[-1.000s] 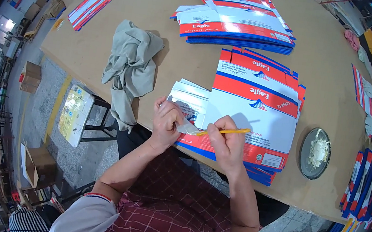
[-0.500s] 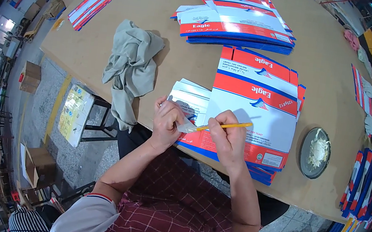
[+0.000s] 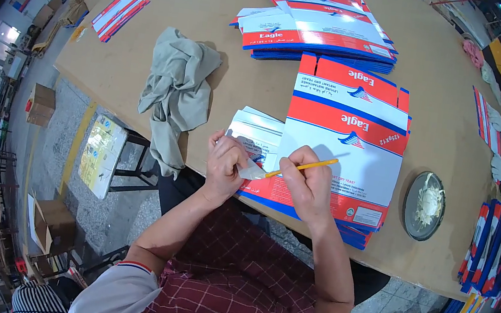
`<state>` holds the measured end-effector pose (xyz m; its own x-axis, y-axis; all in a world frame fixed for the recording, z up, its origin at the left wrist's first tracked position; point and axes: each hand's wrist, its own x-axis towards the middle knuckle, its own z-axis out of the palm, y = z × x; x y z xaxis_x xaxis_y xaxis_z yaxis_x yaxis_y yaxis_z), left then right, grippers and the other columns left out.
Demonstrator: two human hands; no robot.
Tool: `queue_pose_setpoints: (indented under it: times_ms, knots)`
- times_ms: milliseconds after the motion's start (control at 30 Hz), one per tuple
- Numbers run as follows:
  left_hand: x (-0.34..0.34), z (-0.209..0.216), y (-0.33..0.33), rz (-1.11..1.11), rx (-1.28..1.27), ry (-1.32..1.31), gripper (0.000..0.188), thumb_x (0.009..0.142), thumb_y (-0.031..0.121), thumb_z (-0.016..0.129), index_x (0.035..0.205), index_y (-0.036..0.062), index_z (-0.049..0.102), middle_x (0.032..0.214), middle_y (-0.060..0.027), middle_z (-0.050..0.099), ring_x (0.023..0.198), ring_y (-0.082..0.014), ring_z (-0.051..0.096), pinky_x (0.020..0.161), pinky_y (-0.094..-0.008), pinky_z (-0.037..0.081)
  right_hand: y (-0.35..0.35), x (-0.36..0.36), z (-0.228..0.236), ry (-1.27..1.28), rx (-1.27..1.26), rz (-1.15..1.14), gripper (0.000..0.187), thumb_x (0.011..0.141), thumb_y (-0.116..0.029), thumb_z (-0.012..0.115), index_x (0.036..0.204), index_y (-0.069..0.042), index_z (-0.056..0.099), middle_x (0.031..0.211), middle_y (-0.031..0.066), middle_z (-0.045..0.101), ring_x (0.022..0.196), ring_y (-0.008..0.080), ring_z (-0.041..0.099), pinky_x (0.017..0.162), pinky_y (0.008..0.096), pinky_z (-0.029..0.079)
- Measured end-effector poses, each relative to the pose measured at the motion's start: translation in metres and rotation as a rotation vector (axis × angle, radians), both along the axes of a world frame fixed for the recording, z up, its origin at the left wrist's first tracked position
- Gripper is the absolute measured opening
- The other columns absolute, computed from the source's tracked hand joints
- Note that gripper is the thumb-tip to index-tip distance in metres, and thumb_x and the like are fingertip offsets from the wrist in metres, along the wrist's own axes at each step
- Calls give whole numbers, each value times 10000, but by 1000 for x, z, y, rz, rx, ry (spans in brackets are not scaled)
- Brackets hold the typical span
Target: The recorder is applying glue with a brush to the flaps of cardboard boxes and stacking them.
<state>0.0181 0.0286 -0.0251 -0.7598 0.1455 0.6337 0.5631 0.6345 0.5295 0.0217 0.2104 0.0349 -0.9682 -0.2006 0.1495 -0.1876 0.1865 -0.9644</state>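
My left hand point(image 3: 224, 164) is closed, with a small pale translucent piece point(image 3: 252, 170) pinched in its fingers. In my right hand point(image 3: 308, 186) is a thin yellow stick point(image 3: 318, 164), pencil-like. Its lower-left end meets or nearly meets the pale piece; its exact kind does not show. Both hands are over a stack of flat printed cartons point(image 3: 344, 145), red, white and blue, at the table's near edge. Behind my left hand lie white printed sheets point(image 3: 257, 129), partly covered by the hand and by the top carton.
A larger carton stack point(image 3: 320, 33) lies farther back on the brown table point(image 3: 242, 73). Left of my hands is a crumpled grey-green cloth point(image 3: 180, 77). A dark dish point(image 3: 425, 207) with whitish stuff stands right. Another person's gloved hands point(image 3: 499, 135) hold cartons at far right.
The top carton by my right hand has shifted slightly up and turned a little. My right hand and the yellow stick have moved slightly up; my left hand stays nearly still.
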Motion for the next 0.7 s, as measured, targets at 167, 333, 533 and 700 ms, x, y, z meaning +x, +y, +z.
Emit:
queue_pose_setpoints:
  times_ms: [167,333,533,700]
  knots:
    - [1,0,0,4,2,-33,293,595,2,681,588,104,406,662,-16,487,699,-183,545,905,-423,327,-7,-2,2,-26,-14,22,204,845,-167,535,723,-18,469,545,72,496,469,127,469,442,278,340]
    - [0,2,2,-2,2,17,290,566,0,678,599,98,407,657,-13,480,688,-181,515,867,-404,328,-3,1,0,-2,-15,54,204,843,-165,538,726,-13,471,556,76,503,475,118,467,445,274,346]
    - [-1,-2,0,-7,4,13,276,568,-10,664,596,94,410,661,-21,483,696,-188,519,885,-415,320,4,-2,-6,-41,-65,-83,211,840,-156,531,700,-13,466,522,50,477,467,110,441,442,267,329]
    - [1,-2,-1,6,-6,-21,295,596,8,680,580,105,401,658,-21,486,705,-184,545,915,-426,315,2,-2,-18,-129,-108,-70,210,842,-150,524,690,-17,466,509,42,455,465,90,416,434,262,308]
